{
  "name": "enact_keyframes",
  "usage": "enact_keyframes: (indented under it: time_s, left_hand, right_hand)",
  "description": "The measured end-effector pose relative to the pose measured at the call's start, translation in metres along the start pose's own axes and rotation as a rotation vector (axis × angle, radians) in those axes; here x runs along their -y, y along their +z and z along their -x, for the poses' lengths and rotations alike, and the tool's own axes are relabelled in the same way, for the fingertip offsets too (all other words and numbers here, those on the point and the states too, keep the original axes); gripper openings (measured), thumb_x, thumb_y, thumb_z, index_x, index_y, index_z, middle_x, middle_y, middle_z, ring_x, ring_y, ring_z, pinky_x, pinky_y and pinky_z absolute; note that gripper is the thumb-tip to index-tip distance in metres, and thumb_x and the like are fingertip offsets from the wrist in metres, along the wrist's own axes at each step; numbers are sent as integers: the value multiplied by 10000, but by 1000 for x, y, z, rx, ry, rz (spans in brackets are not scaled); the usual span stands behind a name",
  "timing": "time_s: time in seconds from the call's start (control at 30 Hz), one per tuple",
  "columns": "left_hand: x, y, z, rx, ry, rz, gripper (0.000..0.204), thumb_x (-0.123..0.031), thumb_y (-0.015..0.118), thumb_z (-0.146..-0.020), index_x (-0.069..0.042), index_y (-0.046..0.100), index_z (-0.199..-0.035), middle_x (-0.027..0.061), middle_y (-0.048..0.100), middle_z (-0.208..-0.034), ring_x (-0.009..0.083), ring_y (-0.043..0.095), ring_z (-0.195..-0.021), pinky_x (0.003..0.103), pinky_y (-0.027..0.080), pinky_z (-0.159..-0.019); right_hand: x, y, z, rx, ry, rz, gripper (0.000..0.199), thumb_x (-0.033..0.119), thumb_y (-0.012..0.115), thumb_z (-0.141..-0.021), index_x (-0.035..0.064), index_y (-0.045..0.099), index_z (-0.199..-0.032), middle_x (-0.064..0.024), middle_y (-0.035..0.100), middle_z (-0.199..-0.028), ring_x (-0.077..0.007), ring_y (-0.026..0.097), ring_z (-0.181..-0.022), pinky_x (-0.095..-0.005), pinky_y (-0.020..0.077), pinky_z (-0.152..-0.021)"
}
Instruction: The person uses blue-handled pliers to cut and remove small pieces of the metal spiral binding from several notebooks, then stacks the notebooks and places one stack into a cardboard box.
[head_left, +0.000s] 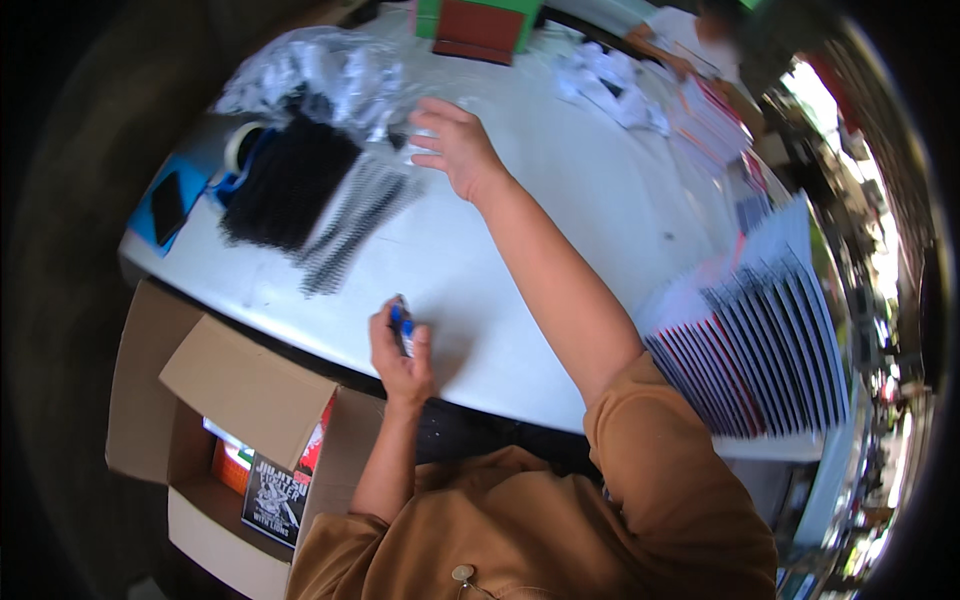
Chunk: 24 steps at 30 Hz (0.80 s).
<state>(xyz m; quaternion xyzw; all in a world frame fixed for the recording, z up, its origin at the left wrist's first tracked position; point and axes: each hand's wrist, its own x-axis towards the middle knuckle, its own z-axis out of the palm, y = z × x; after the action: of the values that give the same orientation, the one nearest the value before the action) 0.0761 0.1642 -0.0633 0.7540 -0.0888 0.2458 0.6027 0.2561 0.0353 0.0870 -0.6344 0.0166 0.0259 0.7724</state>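
My left hand [400,352] is closed around a small blue and black object [401,322], held upright at the near edge of the white table [560,200]. My right hand [457,145] reaches far across the table, fingers spread, touching a clear plastic bag [330,75] beside several black spiral binding coils [352,225]. A larger heap of black coils [290,185] lies just left of them.
An open cardboard box [235,425] with booklets inside stands below the table at the left. Fanned stacks of bound booklets [765,345] fill the table's right side. A tape roll [240,145], a red and green box [480,25] and another person [690,40] are at the far end.
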Motion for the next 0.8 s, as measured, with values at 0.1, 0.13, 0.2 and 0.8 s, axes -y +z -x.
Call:
enact_keyframes:
  time_s: [0.1,0.13,0.2,0.8]
  left_hand:
    - [8,-5,-2,-65,-83,85,397,-215,517,-901,58,469,-1185,92,521,-874,206,504,-791,301,424,-759]
    - [6,-3,-6,-67,-120,89,385,-244,474,-932,51,474,-1180,64,529,-838,171,508,-749,285,430,-723]
    - [-25,-3,-18,8,-411,345,404,-306,408,-959,32,478,-1170,50,538,-826,138,527,-722,281,454,-675]
    - [-204,129,18,1258,-1100,1706,619,-501,245,-955,9,442,-1246,178,613,-1007,361,586,-1023,554,449,-889]
  right_hand:
    - [60,-5,68,117,-521,641,505,347,647,-795,-17,581,-1140,-170,618,-1081,-291,595,-972,-368,464,-847]
    - [85,-10,86,143,-743,817,530,393,643,-767,-44,620,-1067,-184,651,-998,-287,636,-899,-353,480,-822]
    - [136,-23,123,166,-952,1087,543,417,632,-772,-36,621,-1072,-184,649,-1008,-283,633,-908,-349,479,-823]
    - [180,-100,186,542,468,2114,288,222,716,-705,39,706,-927,-109,692,-881,-234,653,-837,-355,497,-734]
